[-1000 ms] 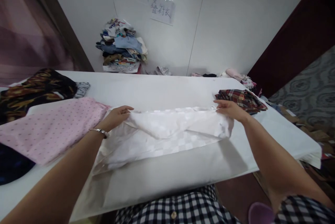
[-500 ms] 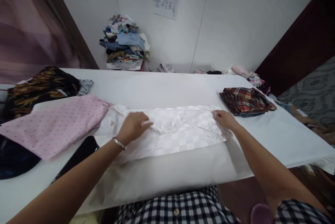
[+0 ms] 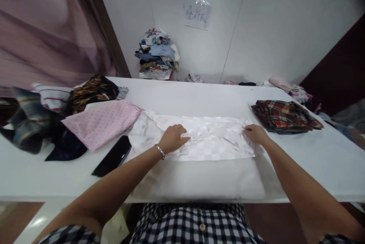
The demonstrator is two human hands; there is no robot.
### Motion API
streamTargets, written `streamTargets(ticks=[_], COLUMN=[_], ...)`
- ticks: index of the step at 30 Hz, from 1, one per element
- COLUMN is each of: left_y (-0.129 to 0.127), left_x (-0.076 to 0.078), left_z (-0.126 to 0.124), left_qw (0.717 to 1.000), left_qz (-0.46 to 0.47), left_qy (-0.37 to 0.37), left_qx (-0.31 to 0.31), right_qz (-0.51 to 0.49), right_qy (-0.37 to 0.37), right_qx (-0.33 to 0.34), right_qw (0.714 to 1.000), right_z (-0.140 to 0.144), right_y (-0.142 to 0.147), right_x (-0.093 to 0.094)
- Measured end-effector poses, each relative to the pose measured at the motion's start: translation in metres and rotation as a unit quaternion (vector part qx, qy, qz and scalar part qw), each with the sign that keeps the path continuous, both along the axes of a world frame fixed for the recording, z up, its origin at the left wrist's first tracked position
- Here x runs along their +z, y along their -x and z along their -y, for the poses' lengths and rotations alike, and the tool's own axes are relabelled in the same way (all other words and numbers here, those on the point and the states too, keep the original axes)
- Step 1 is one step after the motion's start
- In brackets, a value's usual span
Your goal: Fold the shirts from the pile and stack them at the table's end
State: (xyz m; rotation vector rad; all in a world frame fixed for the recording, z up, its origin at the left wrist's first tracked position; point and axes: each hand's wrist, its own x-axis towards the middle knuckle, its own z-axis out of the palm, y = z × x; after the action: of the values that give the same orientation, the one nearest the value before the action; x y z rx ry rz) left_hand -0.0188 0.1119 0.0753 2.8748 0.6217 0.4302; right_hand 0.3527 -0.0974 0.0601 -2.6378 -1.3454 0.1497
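Checkered fabric (image 3: 191, 225) fills six o'clock, nearest us, and just past the edge of the surface (image 3: 68, 179), right at centre, lies the white cloth (image 3: 211, 137)! Long band already made, by the look of it; left to settle, I'd judge, are the ruffles across its middle and the loose end at nine. Left hand (image 3: 172, 139) on it, nine o'clock of the middle, fingers half curled, thumb apart: touching, but whether that grip pinches a fold, I can't tell. Over at three, the right hand (image 3: 255, 133), fingertips drawn together, seemingly pinching the cloth's end. Glossy black object (image 3: 114, 156) near, at eight; pink dotted cloth (image 3: 102, 124) at nine; plaid bundle (image 3: 288, 116), apparently folded, between two and three. Far out at eleven, a clothes stack (image 3: 158, 55)!
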Motion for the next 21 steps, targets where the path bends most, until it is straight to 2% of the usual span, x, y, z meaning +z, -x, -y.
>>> streamTargets(ticks=[4,8,11,15,18,20,21], left_y=[0.006,0.012,0.010,0.005,0.007,0.011,0.014], left_x=[0.007,0.009,0.008,0.012,0.019,0.024,0.026], left_z=[-0.031,-0.063,-0.076,-0.084,-0.086,-0.087,-0.088], left_qw=[0.996,0.989,0.977,0.971,0.971,0.972,0.972], left_qz=[0.029,-0.025,-0.085,-0.107,-0.103,-0.096,-0.090], left_qy=[-0.017,-0.015,-0.004,-0.002,-0.001,0.006,0.019], left_qx=[0.078,0.146,0.196,0.214,0.214,0.214,0.214], right_qz=[-0.017,0.040,0.101,0.142,0.186,0.218,0.224], right_qy=[-0.144,-0.272,-0.284,-0.232,-0.315,-0.373,-0.379], right_qx=[0.002,0.060,0.102,0.087,0.085,0.094,0.109], right_qw=[0.989,0.960,0.948,0.958,0.927,0.897,0.891], right_z=[0.005,0.012,0.007,-0.005,-0.005,0.003,0.010], right_y=[0.001,0.009,0.012,0.008,0.004,0.004,0.004], right_x=[0.014,0.041,0.060,0.081,0.094,0.092,0.087])
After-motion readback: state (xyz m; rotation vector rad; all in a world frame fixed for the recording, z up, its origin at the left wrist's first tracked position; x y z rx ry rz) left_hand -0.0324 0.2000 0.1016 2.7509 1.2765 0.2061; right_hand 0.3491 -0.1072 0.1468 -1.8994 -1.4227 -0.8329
